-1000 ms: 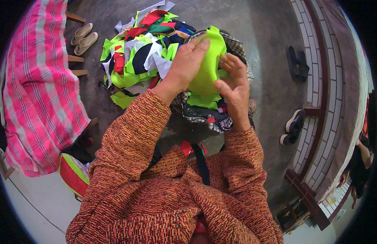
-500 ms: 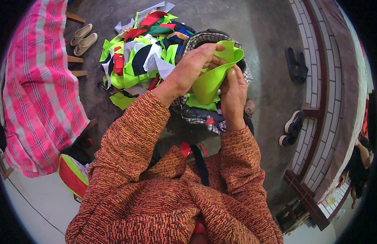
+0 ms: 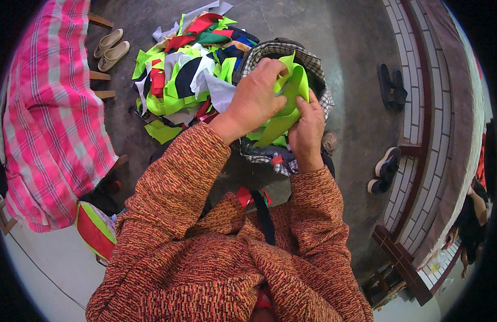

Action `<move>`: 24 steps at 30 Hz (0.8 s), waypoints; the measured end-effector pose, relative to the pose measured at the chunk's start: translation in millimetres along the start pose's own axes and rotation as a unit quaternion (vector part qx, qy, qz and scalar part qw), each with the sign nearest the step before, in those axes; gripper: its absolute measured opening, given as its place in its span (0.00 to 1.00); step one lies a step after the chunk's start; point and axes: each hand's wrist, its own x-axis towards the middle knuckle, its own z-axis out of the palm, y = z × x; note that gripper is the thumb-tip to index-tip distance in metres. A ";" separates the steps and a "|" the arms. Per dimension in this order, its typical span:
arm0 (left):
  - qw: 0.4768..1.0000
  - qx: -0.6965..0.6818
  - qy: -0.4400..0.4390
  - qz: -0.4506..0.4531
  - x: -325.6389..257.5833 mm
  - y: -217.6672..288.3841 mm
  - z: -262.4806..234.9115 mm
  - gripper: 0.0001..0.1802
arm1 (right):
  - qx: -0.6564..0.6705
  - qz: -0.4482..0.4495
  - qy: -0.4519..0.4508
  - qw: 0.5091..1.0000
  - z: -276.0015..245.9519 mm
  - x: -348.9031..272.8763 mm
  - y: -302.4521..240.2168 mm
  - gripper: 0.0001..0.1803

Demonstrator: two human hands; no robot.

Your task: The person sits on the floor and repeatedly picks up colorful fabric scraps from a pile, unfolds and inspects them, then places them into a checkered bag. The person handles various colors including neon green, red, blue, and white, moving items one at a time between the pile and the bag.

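A bright lime-green piece of cloth point(image 3: 286, 119) hangs, folded and curling, between my two hands. My left hand point(image 3: 257, 96) grips its upper left part, fingers bent and partly hidden behind the wrist side. On the right edge, my right hand point(image 3: 307, 129) pinches the cloth between thumb and fingers. Below them is a container lined with checked cloth point(image 3: 323, 88), and more lime-green material shows inside it. Left of my left hand lies a heap of fabric scraps point(image 3: 187, 75) in lime, white, red, green and dark blue.
A pink checked cloth point(image 3: 55, 118) drapes over furniture at the left, with beige shoes point(image 3: 113, 56) beside its legs. Black slippers point(image 3: 392, 88) and dark shoes point(image 3: 385, 170) lie near a white-brick ledge point(image 3: 436, 118) on the right. Part of another person point(image 3: 476, 206) shows at the far right.
My left hand has turned and come down a little, its fingers curling in more. The lime-green cloth has folded narrower between the hands. My right hand has shifted only slightly.
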 end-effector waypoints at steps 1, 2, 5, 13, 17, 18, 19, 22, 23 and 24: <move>1.000 0.020 0.012 -0.005 1.1 -1.4 -2.8 0.25 | 0.011 -0.002 0.010 1.000 2.3 -0.1 -2.0 0.17; 0.999 0.041 0.024 -0.009 1.5 -1.7 -4.9 0.25 | 0.012 -0.008 0.017 1.000 3.6 -0.4 -4.4 0.17; 0.996 -0.005 -0.039 -0.080 6.1 -5.1 -11.6 0.20 | 0.008 -0.036 0.034 0.999 -1.7 0.5 -9.3 0.16; 0.987 -0.071 -0.003 -0.146 13.3 -8.7 -31.6 0.16 | 0.012 -0.177 0.117 0.977 -13.5 5.0 -30.1 0.11; 0.967 -0.180 0.053 -0.175 17.7 -21.6 -33.1 0.15 | -0.018 -0.214 0.135 0.967 -20.1 4.6 -39.3 0.12; 0.963 -0.185 0.069 -0.182 18.3 -22.3 -34.4 0.14 | -0.033 -0.224 0.142 0.964 -21.1 5.8 -38.2 0.12; 0.956 -0.221 0.068 -0.183 17.7 -13.0 -38.8 0.15 | -0.048 -0.236 0.150 0.959 -22.8 6.9 -37.1 0.13; 0.937 -0.286 0.088 -0.183 18.5 -15.9 -38.7 0.14 | -0.162 -0.231 0.166 0.945 -20.5 7.9 -36.8 0.19; 0.928 -0.314 0.086 -0.180 18.0 -15.5 -39.1 0.14 | -0.210 -0.222 0.168 0.937 -17.0 8.1 -36.6 0.23; 0.919 -0.342 0.084 -0.178 17.3 -14.2 -39.3 0.14 | -0.259 -0.209 0.135 0.933 -10.9 5.9 -36.4 0.27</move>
